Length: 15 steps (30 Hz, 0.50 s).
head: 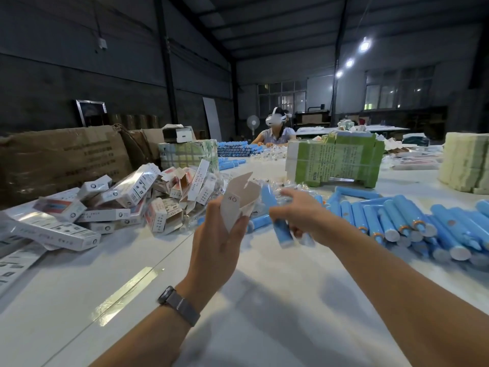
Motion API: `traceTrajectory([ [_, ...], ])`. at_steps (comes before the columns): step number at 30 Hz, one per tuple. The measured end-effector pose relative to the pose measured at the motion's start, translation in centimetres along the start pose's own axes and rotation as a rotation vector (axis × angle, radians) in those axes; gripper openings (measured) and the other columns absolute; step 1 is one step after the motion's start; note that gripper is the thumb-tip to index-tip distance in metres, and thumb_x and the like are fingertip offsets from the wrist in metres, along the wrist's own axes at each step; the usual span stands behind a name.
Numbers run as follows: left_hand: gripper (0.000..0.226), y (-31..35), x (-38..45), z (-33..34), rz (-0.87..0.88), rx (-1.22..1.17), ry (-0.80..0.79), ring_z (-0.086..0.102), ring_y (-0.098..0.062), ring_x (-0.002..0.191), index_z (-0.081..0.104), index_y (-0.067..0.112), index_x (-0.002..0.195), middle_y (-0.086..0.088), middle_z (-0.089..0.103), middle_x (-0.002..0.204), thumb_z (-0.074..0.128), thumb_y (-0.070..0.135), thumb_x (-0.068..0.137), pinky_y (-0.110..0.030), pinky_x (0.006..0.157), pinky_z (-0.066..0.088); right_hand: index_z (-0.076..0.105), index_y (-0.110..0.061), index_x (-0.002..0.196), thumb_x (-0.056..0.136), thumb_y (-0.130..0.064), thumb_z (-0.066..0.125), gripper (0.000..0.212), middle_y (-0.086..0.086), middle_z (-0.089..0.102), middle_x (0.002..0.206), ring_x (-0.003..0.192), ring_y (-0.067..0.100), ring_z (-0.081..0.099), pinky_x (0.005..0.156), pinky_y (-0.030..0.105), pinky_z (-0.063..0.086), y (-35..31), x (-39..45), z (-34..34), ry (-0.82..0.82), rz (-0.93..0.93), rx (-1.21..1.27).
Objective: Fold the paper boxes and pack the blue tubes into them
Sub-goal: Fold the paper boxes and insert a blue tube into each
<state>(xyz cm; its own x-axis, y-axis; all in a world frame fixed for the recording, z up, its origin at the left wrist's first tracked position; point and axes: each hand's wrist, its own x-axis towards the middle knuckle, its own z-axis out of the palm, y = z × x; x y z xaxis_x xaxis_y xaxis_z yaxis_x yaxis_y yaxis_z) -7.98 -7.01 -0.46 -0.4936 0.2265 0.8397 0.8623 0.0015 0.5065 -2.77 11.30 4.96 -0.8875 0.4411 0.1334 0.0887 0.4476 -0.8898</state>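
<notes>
My left hand [217, 242] grips a paper box [239, 200] above the white table, its open flaps pointing up and away from me. Just to its right, my right hand [299, 213] holds a blue tube [280, 230] with its white cap end toward me, together with a clear plastic-wrapped piece. The tube hangs beside the box, outside it. A big heap of blue tubes [412, 223] lies on the table at the right. Folded white boxes [127, 200] are piled at the left.
A green bundle of flat cartons [336, 160] stands beyond my hands, a pale stack [465, 162] at far right, brown cardboard cases [60, 160] at left. More blue tubes [235, 149] lie farther back, where another person [276, 131] sits. White table [264, 300] lies below.
</notes>
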Motion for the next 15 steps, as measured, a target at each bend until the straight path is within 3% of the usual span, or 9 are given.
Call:
traceTrajectory([
  [2,0.021,-0.1,0.1,-0.2,-0.018,0.034,0.033,0.063,-0.015,0.072,0.038,0.048,0.101,0.022,0.063,0.096,0.052,0.055,0.088,-0.045,0.057,0.053,0.039,-0.015,0.134,0.080,-0.014,0.066,0.060,0.012,0.058,0.076,0.039,0.006,0.049,0.038,0.025,0.040,-2.2,-0.6,-0.1,0.058,-0.144,0.229],
  [4,0.022,-0.1,0.1,-0.2,-0.023,0.053,0.041,0.062,-0.010,0.076,0.036,0.050,0.103,0.027,0.063,0.096,0.054,0.051,0.090,-0.042,0.060,0.053,0.045,-0.020,0.111,0.082,-0.020,0.060,0.034,0.011,0.055,0.073,0.040,0.009,0.048,0.039,0.027,0.041,-4.4,-1.7,0.1,0.149,-0.267,0.376],
  [6,0.025,-0.1,0.1,-0.2,-0.033,0.065,0.034,0.062,-0.011,0.076,0.035,0.050,0.104,0.030,0.061,0.096,0.056,0.044,0.092,-0.041,0.060,0.054,0.048,-0.023,0.102,0.088,-0.023,0.054,0.016,0.008,0.053,0.068,0.039,0.012,0.048,0.037,0.027,0.041,-5.9,-2.7,0.5,0.219,-0.342,0.481],
  [8,0.024,-0.2,0.0,-0.1,-0.034,0.065,0.034,0.061,-0.014,0.072,0.035,0.048,0.103,0.023,0.062,0.091,0.056,0.043,0.092,-0.044,0.058,0.054,0.050,-0.019,0.109,0.093,-0.024,0.053,0.017,0.009,0.056,0.071,0.040,0.016,0.053,0.037,0.026,0.042,-6.9,-3.6,0.8,0.248,-0.412,0.523],
  [12,0.022,-0.1,0.0,0.0,-0.043,0.056,0.037,0.062,-0.023,0.074,0.036,0.045,0.102,0.010,0.062,0.088,0.054,0.049,0.091,-0.050,0.059,0.054,0.050,-0.012,0.113,0.094,-0.023,0.062,0.024,0.012,0.063,0.097,0.051,0.017,0.062,0.045,0.026,0.048,-7.2,-4.3,1.3,0.279,-0.536,0.391],
  [15,0.024,-0.2,0.0,0.0,-0.049,0.054,0.037,0.063,-0.016,0.074,0.038,0.042,0.103,0.011,0.063,0.089,0.055,0.052,0.091,-0.045,0.060,0.055,0.049,-0.014,0.111,0.091,-0.021,0.068,0.029,0.004,0.062,0.094,0.065,0.022,0.067,0.052,0.032,0.054,-6.6,-4.5,2.0,0.237,-0.569,0.243],
])
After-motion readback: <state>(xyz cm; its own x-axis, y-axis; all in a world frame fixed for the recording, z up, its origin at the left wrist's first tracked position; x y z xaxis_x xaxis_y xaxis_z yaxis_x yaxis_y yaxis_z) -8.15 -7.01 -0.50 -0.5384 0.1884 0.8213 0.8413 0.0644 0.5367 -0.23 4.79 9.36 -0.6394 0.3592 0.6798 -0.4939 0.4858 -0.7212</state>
